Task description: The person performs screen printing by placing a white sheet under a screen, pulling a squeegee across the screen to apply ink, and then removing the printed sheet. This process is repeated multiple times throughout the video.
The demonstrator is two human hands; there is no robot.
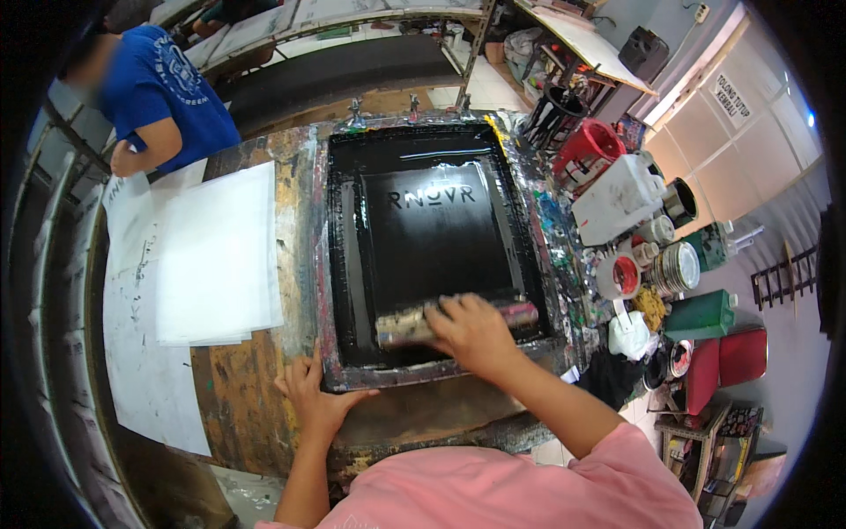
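The bare right hand [476, 333] is covering the middle of a long, ink-stained, bar-shaped squeegee [405, 328], whose left end is blurring. On a rectangular screen coated in glossy black ink [436, 264], faint print [432, 210] is proving too small to read. A paint-stained wooden table [238, 388] is hiding the lower body of a co-worker in a blue printed T-shirt [181, 101]. The view's lower edge is cutting off a pink short-sleeved shirt [502, 489].

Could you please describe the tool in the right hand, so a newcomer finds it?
On the stained table lies a rectangular frame with a black interior. Near its lower edge, the right hand grips a long bar, whose pale, stained body stands out from the black.
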